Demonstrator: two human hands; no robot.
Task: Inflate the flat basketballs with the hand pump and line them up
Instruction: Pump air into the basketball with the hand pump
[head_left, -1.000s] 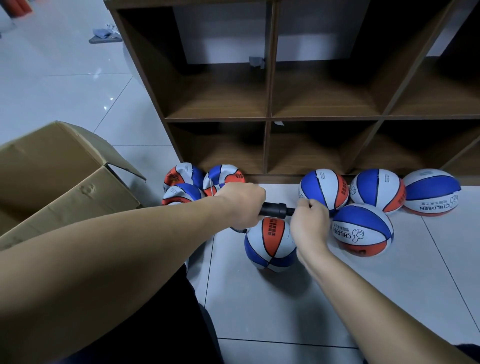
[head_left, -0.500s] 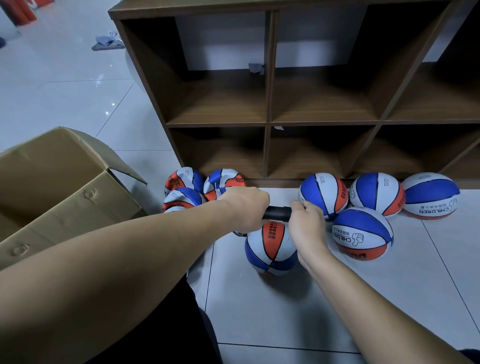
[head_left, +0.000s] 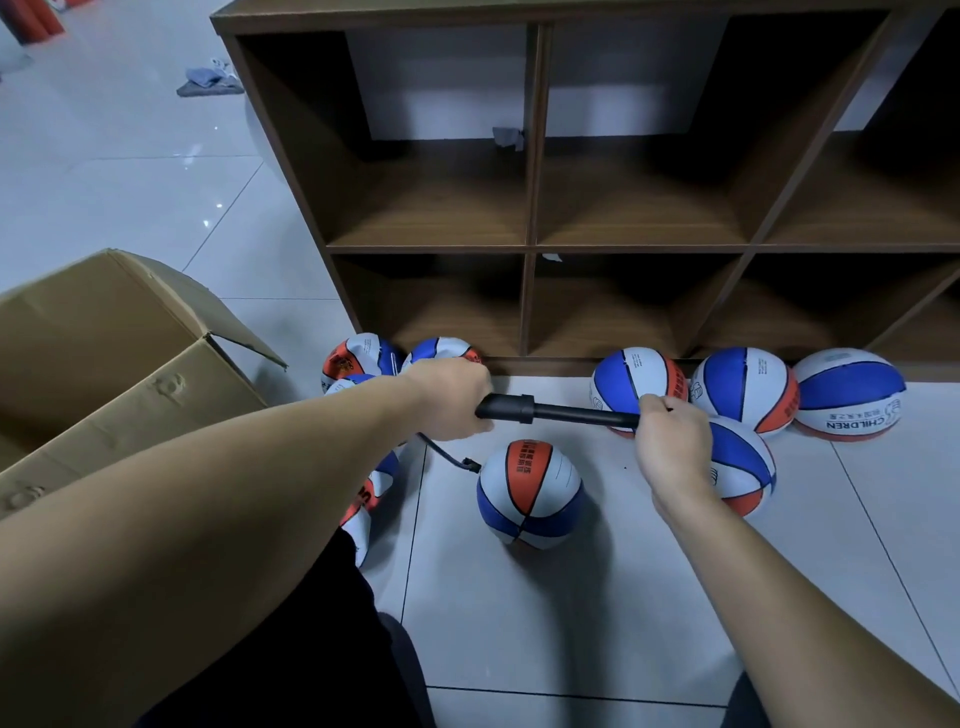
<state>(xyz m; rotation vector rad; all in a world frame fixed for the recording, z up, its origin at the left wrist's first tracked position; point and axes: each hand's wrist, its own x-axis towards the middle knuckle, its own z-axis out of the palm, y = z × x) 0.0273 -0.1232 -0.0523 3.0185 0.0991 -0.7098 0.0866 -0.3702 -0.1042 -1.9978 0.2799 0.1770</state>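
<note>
My left hand (head_left: 449, 397) grips the barrel of a black hand pump (head_left: 524, 409) held level above the floor. My right hand (head_left: 672, 441) grips the pump's handle end, with the rod drawn out between the two hands. A thin black hose (head_left: 449, 457) runs from the barrel down to a red, white and blue basketball (head_left: 530, 493) on the tiles. Several round balls (head_left: 743, 389) lie to the right by the shelf base. Flat balls (head_left: 358, 356) lie in a cluster to the left, partly hidden by my left arm.
A dark wooden cubby shelf (head_left: 532, 249) stands right behind the balls. An open cardboard box (head_left: 104, 358) sits at the left. A grey cloth (head_left: 210, 83) lies on the far floor. White floor tiles (head_left: 571, 623) lie between me and the ball.
The hands were close together on the pump; now my right hand has pulled the handle out to the right, exposing the rod. The hose and ball's left side have come into view.
</note>
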